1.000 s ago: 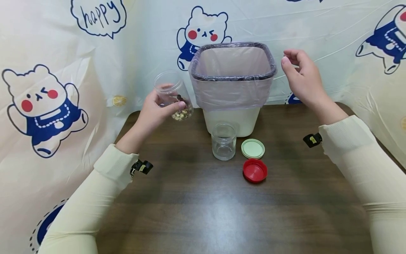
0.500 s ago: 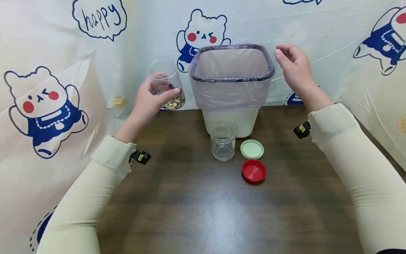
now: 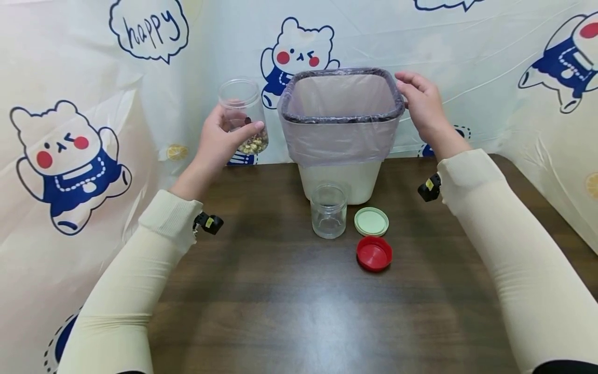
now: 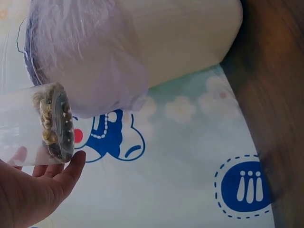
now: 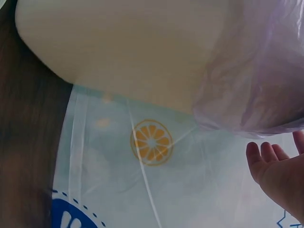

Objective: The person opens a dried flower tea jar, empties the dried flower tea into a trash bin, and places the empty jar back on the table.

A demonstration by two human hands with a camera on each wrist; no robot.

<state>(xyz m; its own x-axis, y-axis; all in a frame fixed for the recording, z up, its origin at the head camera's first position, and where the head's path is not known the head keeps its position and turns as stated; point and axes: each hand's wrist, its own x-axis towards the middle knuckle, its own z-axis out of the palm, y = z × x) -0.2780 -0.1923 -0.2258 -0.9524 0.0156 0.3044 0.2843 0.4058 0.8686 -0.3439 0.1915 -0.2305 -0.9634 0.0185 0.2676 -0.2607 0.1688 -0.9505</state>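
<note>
My left hand (image 3: 220, 137) grips a clear plastic jar (image 3: 243, 104), lidless and slightly tilted, raised beside the bin's left side. Small pale and dark dried pieces (image 4: 47, 121) lie in its bottom. On the right, my right hand (image 3: 422, 106) has its fingertips right at the rim of a cream trash bin (image 3: 343, 182), fingers loosely bent with nothing between them. A translucent purple bag (image 3: 343, 140) lines the bin and folds down over its outside. In the right wrist view, the right hand (image 5: 280, 173) appears just beside the bag.
In front of the bin stands a transparent glass jar (image 3: 329, 213) with nothing in it. To its right lie a pale green lid (image 3: 371, 222) and a red lid (image 3: 374, 254) on the brown wooden table (image 3: 261, 301). A printed cloth (image 3: 467, 47) hangs close behind the bin.
My left hand has lifted the plastic jar up and a little left, tilting it more upright. My right hand has moved left to the bin's rim.
</note>
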